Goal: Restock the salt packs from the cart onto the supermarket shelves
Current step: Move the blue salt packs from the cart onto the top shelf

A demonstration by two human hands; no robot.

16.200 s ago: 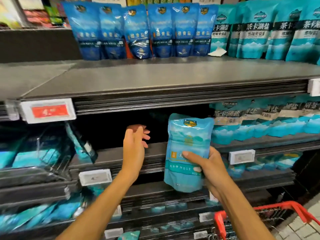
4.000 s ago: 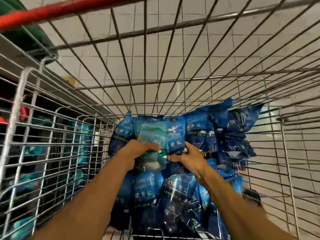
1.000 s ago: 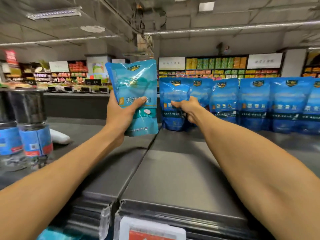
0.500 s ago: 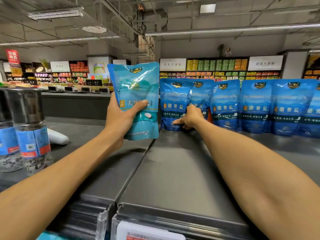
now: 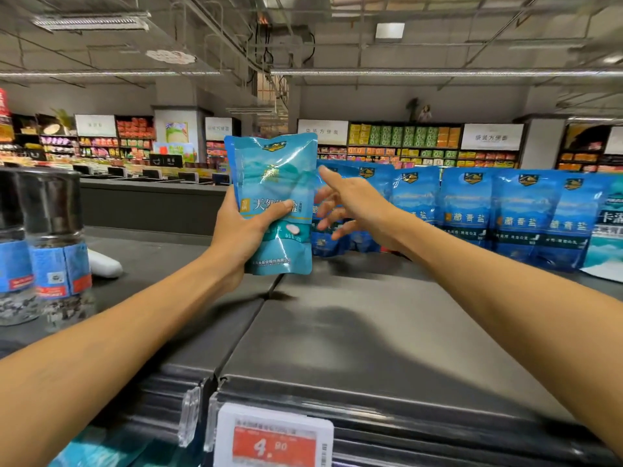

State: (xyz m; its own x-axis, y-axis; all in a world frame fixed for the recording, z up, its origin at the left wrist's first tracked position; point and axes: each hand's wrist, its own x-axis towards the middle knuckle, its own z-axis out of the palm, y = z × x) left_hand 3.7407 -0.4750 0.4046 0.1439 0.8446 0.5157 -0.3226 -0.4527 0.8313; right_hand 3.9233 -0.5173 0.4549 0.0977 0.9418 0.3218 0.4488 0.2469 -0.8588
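The grey top shelf (image 5: 354, 335) filled most of what I saw, its flat metal surface running away from me with a seam down the middle. Along its back edge stood a row of dark blue salt packs (image 5: 526, 217), upright and touching one another, and at the far right a teal-and-white pack (image 5: 606, 244) was cut off by the edge of the view. On the left of the shelf stood two glass grinder bottles (image 5: 40, 244) with blue labels, and just behind them lay a white object (image 5: 102, 264) that I could not identify, as it was blurred.

My left hand (image 5: 242, 230) held a light teal salt pack (image 5: 276, 203) upright above the shelf, in front of the left end of the blue row. The fingers were wrapped round its left edge and the thumb pressed across its printed front. The pack's bottom edge hung clear of the shelf surface.

My right hand (image 5: 350, 207) was just beside that pack on its right, fingers spread and loosely extended, holding nothing. Its fingertips seemed to reach behind the teal pack's right edge, though motion blur kept me from telling whether they touched it.

At the shelf's front lip a price tag (image 5: 273, 439) with a red panel read 4.90, with a clear plastic holder (image 5: 188, 416) to its left.
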